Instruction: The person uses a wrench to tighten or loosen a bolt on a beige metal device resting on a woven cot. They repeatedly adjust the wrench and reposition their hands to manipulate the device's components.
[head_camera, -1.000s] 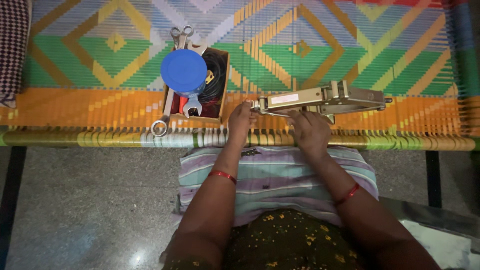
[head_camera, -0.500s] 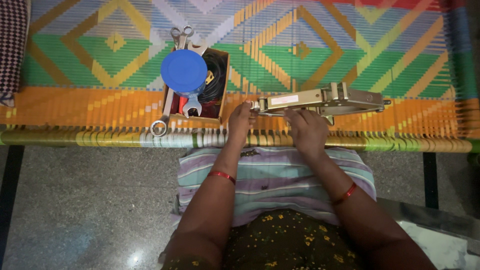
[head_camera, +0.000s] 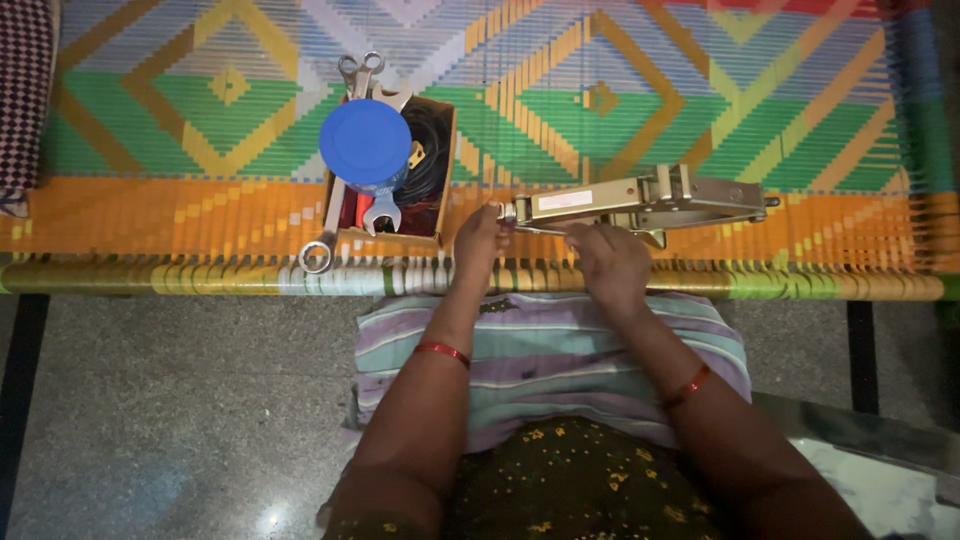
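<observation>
Right at the middle of the frame, the left hand pinches the end of the screw at the left tip of a folded metal car jack; its grip is narrow, fingertips closed on that end. Just to the right, the right hand rests on the near side of the jack's body, fingers curled against it and steadying it; how firmly they clasp it I cannot tell. The jack lies flat and nearly fully folded, running from centre to the right of the frame across the woven cot, close to the cot's near rail.

Judging from that, the jack looks barely raised, so most of any winding of the screw would be left to do.

Further left, a cardboard box sits on the cot, holding a blue round lid, black cable and spanners; one long spanner sticks out toward the rail, and pliers lie at the box's far edge. Below the rail is grey stone floor.
</observation>
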